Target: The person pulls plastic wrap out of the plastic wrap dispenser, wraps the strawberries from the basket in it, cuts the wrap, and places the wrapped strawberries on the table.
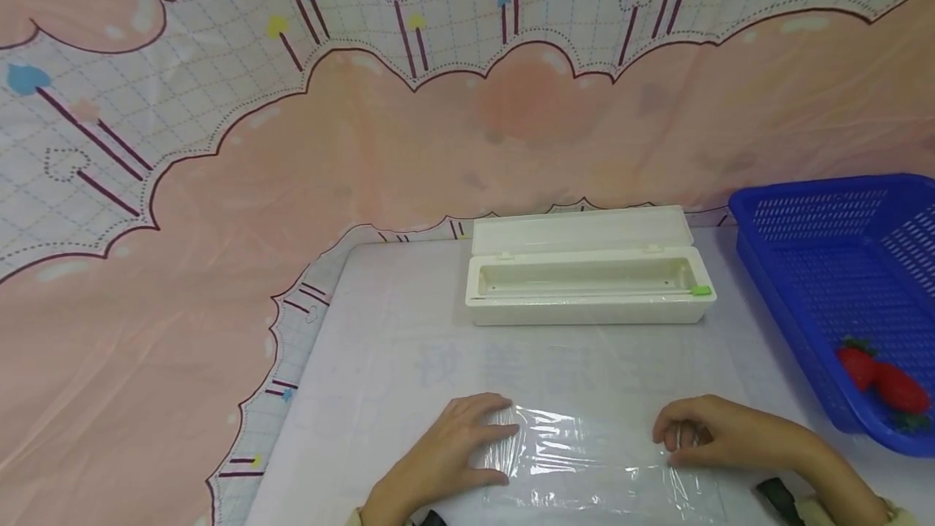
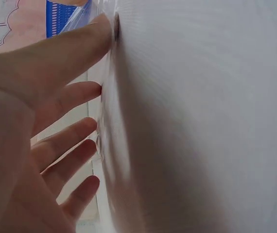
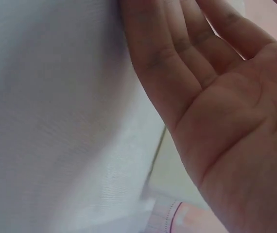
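A sheet of clear plastic wrap (image 1: 577, 453), creased and shiny, lies over the white tabletop between my hands. My left hand (image 1: 453, 449) touches its left side with fingers spread and mostly straight. In the left wrist view, the left fingertips and thumb (image 2: 80, 41) rest along the white surface. At the right side, my right hand (image 1: 712, 433) holds the wrap's edge between bent fingers and thumb, and creases run from there. The right wrist view shows the palm and fingers (image 3: 167, 63) close to the white surface; their tips are out of frame.
Behind the wrap stands a white dispenser box (image 1: 584, 311), lid raised, with a green slider (image 1: 700, 291) at its right end. At the right is a blue basket (image 1: 789, 331) holding red strawberries (image 1: 902, 388). A patterned pink cloth (image 1: 409, 153) spreads behind and left.
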Available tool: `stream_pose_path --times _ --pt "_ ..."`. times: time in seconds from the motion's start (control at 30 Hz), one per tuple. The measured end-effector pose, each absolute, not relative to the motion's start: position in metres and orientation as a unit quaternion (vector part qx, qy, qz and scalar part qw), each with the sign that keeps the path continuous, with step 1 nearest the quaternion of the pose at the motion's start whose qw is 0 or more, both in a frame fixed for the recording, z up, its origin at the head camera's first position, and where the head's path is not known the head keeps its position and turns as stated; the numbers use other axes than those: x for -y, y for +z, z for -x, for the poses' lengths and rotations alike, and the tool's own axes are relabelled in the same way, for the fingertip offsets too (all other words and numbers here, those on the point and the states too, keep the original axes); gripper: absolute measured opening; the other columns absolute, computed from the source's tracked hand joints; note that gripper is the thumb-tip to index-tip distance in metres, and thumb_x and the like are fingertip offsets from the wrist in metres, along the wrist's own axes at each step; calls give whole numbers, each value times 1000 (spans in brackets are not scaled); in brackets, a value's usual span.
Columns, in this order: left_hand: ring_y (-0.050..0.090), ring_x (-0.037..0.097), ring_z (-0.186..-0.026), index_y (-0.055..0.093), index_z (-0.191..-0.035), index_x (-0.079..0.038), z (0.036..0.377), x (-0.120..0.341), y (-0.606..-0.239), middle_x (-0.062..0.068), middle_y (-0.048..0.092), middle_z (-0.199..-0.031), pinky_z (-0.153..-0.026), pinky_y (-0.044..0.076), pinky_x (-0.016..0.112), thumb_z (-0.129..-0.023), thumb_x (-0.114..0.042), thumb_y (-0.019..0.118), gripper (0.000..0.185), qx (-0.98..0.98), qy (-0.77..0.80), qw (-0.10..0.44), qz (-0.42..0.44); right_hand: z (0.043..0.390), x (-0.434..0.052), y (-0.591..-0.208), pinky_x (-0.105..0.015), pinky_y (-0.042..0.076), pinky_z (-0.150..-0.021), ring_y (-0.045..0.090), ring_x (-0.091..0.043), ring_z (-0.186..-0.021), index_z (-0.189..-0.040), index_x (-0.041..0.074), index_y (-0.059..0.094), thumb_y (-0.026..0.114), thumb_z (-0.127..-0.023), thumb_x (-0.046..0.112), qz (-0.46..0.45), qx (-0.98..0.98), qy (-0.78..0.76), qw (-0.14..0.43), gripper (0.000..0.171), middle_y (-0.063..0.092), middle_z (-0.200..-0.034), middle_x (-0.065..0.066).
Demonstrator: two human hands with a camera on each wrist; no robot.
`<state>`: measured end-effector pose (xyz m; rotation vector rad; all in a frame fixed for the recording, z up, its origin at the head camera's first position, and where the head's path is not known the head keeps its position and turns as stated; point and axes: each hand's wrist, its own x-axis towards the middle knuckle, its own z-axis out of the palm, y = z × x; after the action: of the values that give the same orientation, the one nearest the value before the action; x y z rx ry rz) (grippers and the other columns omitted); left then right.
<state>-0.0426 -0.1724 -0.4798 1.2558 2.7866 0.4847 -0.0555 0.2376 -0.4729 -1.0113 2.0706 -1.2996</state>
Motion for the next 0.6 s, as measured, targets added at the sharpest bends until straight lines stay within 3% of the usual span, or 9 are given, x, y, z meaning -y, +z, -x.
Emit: stream_pose_path --times 0.4,0.6 --pt "41 19 -139 62 -135 -27 41 174 -482 1 46 -151 -112 36 45 -81 -57 72 62 -903 155 41 -398 49 -241 -464 -23 54 -64 61 3 -83 -106 11 67 68 -92 7 392 -776 -446 211 15 69 -95 8" --pt "40 21 -140 62 -134 -25 40 174 -480 1 45 -152 -112 37 45 -80 -56 73 63 -903 164 46 -394 48 -249 -452 -23 56 -65 62 1 -85 -109 11 67 70 -92 11 364 -795 -441 201 18 70 -98 8"
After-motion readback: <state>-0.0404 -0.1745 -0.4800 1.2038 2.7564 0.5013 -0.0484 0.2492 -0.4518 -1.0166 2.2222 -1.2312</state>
